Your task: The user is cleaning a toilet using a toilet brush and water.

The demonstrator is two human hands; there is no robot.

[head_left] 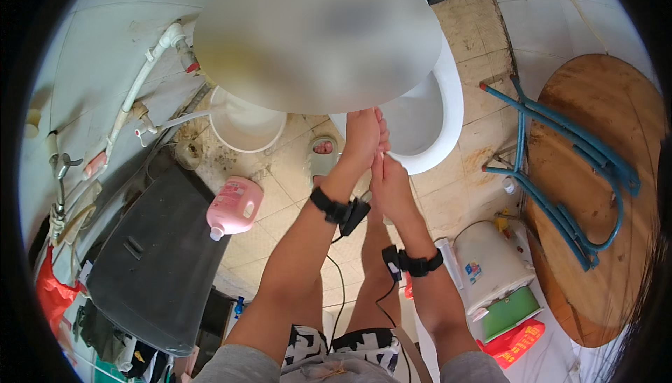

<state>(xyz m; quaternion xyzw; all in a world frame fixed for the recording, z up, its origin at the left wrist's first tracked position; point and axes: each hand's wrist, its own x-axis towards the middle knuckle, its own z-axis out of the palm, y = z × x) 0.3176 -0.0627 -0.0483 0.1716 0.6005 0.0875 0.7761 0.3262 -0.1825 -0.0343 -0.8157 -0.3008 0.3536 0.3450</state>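
My left hand (364, 138) is closed just below a large blurred area, beside the white oval ceramic basin (449, 103). My right hand (387, 181) is just below it, fingers pressed together and reaching to the left hand's fingertips. I cannot make out what, if anything, either hand holds. Both wrists wear black straps with small devices and cables. A white bucket (245, 134) stands left of the hands. Below them shows a foot in a pale slipper (322, 162).
A pink jug (234, 206) sits by a dark lidded appliance (150, 257). Pipes and taps (140, 89) line the left wall. At right are a wooden board (588, 299), blue folded metal frames (532, 113), a pale bucket (490, 264) and a green container (511, 313) on tiled floor (469, 26).
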